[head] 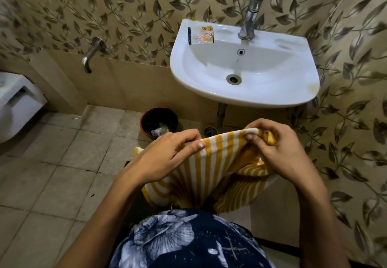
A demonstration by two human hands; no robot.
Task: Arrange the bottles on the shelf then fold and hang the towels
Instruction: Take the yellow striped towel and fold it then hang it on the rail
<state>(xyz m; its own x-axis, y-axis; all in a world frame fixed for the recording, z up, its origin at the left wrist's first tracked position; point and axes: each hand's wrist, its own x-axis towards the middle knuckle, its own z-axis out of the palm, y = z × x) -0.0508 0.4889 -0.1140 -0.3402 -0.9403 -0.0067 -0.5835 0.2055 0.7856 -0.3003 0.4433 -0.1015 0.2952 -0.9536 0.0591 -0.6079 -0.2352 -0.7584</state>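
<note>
Head view: person stands in a bathroom facing a white sink (293,91) w/ a chrome tap (249,19) at its back edge. Both hands hold a yellow-and-white striped towel (209,169) up in front of the body, below the sink's front rim.

Left hand (167,154) pinches the towel's top edge btwn thumb and curled fingers (188,136), nr the left end of the stretched part. Right hand (280,148) grips the top edge at the right, fingers curled round a bunched corner, thumb pressed on the cloth. Top edge runs fairly taut btwn the two hands; rest of the towel hangs down in folds toward the person's dark floral shirt (188,240). One towel corner sticks out to the left, behind the left wrist.

On the sink's left ledge lies a small clear packet w/ yellow-orange print (204,35). On the floor under the sink's left side sits a round dark bin w/ a reddish rim (159,122), some scraps inside. A floor drain (210,130) shows just above the towel edge. Wall spout (91,55) left of the sink; white toilet (16,102) at far left. Leaf-pattern tiles (125,5) on the walls, beige tiles on the floor (52,173).
</note>
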